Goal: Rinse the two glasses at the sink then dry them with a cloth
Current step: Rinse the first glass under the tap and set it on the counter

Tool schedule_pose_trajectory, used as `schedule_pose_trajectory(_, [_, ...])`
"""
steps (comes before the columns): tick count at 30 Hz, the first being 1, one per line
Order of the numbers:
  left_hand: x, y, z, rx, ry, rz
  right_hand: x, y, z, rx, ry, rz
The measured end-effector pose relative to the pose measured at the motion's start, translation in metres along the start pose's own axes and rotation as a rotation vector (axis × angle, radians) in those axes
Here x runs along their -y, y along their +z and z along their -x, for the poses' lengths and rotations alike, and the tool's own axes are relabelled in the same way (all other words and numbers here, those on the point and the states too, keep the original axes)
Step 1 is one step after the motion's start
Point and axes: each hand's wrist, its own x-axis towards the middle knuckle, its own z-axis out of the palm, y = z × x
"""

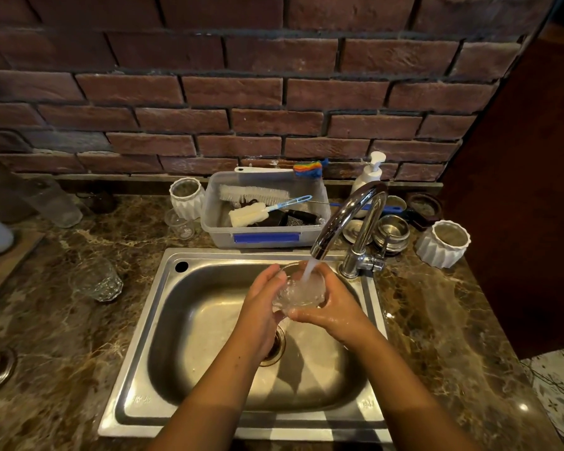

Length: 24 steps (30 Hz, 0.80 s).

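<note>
Sink (134, 353) set in the surface (62, 336), centre. Faucet (349, 219) at the sink's back right corner, spout over the basin. Held glass (302, 289) right under the spout. Second glass (98, 279) on the surface left of the sink. Tub (261, 239) behind the sink, brushes (253, 192) in it. Ribbed cup (187, 196) and small glass (179, 224) left of the tub. Soap pump (370, 172) behind the faucet. Metal lids (393, 234) and another ribbed cup (443, 244) right of the faucet.

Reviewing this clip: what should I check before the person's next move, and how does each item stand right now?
1. Left hand and right hand grip the glass: ok.
2. Tap water lands in the glass: ok.
3. Glass held over the sink: ok.
4. Second glass on the counter, already rinsed: cannot tell.
5. Drying cloth in sight: not ok, none plainly shows.
</note>
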Motion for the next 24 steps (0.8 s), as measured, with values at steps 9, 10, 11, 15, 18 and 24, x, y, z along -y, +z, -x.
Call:
schedule_pose_trajectory(9, [-0.001, -0.003, 0.0, 0.056, 0.006, -0.041, -0.013, 0.005, -0.002, 0.023, 0.048, -0.076])
schedule_pose_trajectory(10, [-0.001, -0.003, 0.001, 0.064, 0.001, -0.05, -0.015, 0.007, 0.0, 0.025, 0.063, -0.094])
schedule_pose_trajectory(11, [-0.001, -0.004, 0.001, 0.071, -0.012, -0.051, -0.019, 0.01, 0.001, 0.017, 0.085, -0.122])
schedule_pose_trajectory(15, [0.007, -0.007, 0.006, 0.106, -0.067, -0.128, -0.037, 0.021, 0.008, 0.006, 0.186, -0.294])
schedule_pose_trajectory(18, [0.016, -0.009, 0.014, 0.105, -0.141, -0.159, -0.044, 0.026, 0.015, -0.007, 0.289, -0.39])
schedule_pose_trajectory(24, [0.041, -0.018, 0.032, 0.083, -0.266, -0.156, -0.052, 0.037, 0.032, -0.013, 0.442, -0.529])
